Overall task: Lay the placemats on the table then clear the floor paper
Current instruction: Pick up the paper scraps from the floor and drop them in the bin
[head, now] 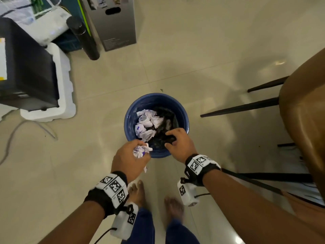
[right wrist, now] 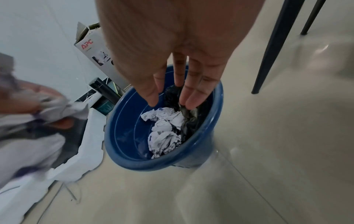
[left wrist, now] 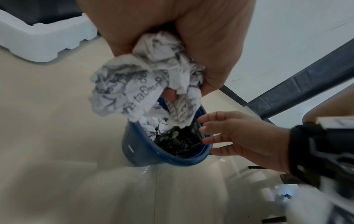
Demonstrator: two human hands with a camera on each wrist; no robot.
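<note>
A blue bin point(head: 128, 111) stands on the tiled floor in front of my feet. Several crumpled white papers with purple print point(head: 146, 124) lie in it on a black liner. My left hand point(head: 128, 159) grips another crumpled paper ball point(head: 140, 150) just above the bin's near left rim. The left wrist view shows that paper ball point(left wrist: 145, 84) bulging out below my curled fingers point(left wrist: 210, 63), over the bin point(left wrist: 149, 151). My right hand point(head: 175, 140) hovers over the near right rim with its fingers point(right wrist: 193, 94) straight, pointing down into the bin point(right wrist: 118, 136) and holding nothing.
A black box on white foam packing point(head: 58, 95) sits to the left, with a grey cable point(head: 10, 138) on the floor beside it. A grey cardboard box point(head: 114, 23) and a black cylinder point(head: 84, 37) stand behind. A brown chair point(head: 302, 120) with black legs point(head: 241, 107) is at the right.
</note>
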